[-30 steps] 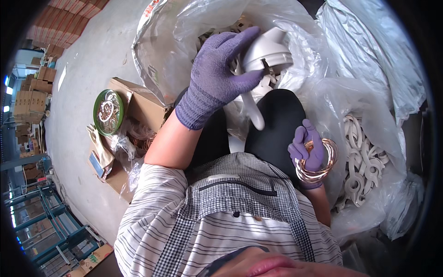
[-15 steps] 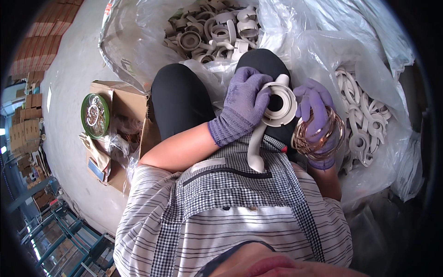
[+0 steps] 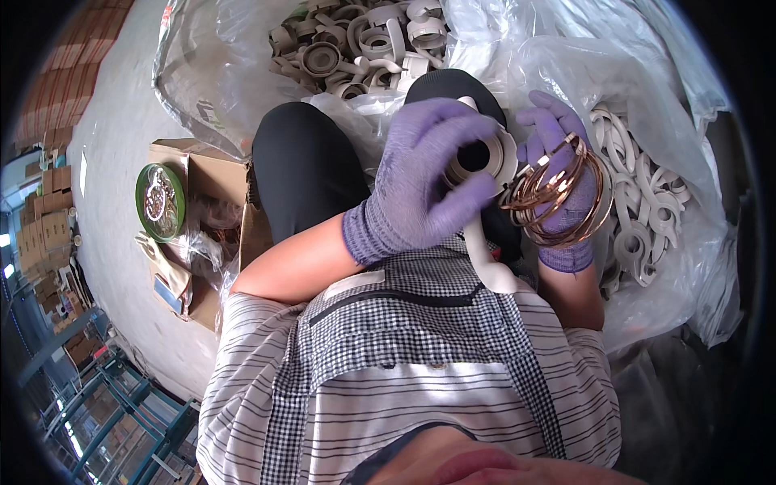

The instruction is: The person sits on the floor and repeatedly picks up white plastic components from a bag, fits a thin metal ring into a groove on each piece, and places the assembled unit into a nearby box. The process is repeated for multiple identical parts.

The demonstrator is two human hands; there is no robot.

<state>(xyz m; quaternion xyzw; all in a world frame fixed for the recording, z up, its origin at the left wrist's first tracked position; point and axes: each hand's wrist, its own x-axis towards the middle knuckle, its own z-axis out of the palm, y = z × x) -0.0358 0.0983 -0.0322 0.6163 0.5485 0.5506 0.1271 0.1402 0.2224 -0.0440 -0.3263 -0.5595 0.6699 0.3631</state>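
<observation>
My left hand (image 3: 424, 174), in a purple glove, reaches round a grey plastic part (image 3: 508, 158) over my lap. Its fingers span the top of the ring and its thumb the lower edge, slightly smeared by motion. The part has a round stepped opening and a curved handle (image 3: 485, 263) pointing down toward my apron. Just to its right, my gloved right hand (image 3: 558, 206) has a loose bundle of copper-coloured wire rings (image 3: 590, 182) looped about its fingers. The right fingertips sit close to the ring's edge; whether they touch it is unclear.
Ahead, a clear plastic bag (image 3: 218, 73) holds many similar grey parts (image 3: 380, 40). Another bag on the right holds pale curved handles (image 3: 634, 242). At my left stands an open cardboard box (image 3: 214, 174) with a green round tray (image 3: 145, 202) and a pale glove (image 3: 158, 255).
My left hand has shifted across the front of the grey part, its fingers spreading around the ring. The handle's end has swung right. The wire rings have risen and turned on my right hand.
</observation>
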